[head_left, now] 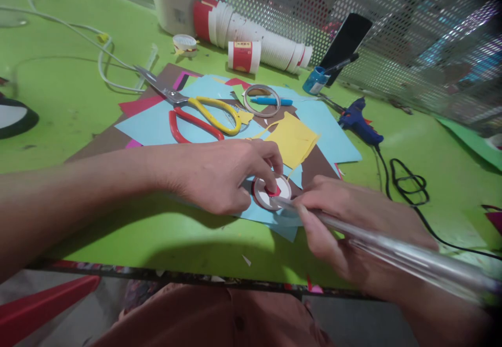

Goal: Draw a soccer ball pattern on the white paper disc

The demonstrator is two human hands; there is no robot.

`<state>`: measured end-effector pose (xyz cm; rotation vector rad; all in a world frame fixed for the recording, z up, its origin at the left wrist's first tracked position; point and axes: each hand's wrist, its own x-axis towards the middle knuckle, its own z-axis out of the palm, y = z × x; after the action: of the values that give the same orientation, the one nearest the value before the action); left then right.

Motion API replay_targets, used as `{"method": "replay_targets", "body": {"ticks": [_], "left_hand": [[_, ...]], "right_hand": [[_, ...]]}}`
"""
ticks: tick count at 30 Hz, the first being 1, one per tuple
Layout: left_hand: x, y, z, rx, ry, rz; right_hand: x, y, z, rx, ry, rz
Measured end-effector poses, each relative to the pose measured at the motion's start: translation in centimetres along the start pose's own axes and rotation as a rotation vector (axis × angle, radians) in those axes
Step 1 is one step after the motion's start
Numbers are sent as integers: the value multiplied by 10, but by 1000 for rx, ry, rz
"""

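- Left hand [219,177]: grip pinched together on one red scrap [273,190], atop one disc [262,197] under its fingertips.
- Right hand [345,226]: grip closed round one clear stick [392,247], tip touching the disc.
- One scissors [196,114] lay beyond the left hand.

Beyond the left hand [219,177], bare green tabletop [70,106] lies open leftward. Red-and-yellow-handled steel scissors [196,116] crowd the far side, and a blue plastic glue gun [358,123] and its looped black cord [410,182] crowd the right.

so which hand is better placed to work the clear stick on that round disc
Likely the right hand: it grips the clear stick, whose tip is at the edge of the round disc. The left hand is busy, thumb and fingers holding the disc.
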<state>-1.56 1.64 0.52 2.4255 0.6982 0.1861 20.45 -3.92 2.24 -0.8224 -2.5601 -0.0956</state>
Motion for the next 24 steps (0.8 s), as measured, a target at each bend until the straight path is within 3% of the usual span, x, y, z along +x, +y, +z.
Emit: {"method": "replay_targets", "body": {"ticks": [8, 24], "left_hand": [[1, 0, 0, 6, 3, -13], [0, 2, 1, 2, 11, -17]], "right_hand": [[-1, 1, 4, 24, 62, 19], [-6, 1, 1, -39, 27, 68]]}}
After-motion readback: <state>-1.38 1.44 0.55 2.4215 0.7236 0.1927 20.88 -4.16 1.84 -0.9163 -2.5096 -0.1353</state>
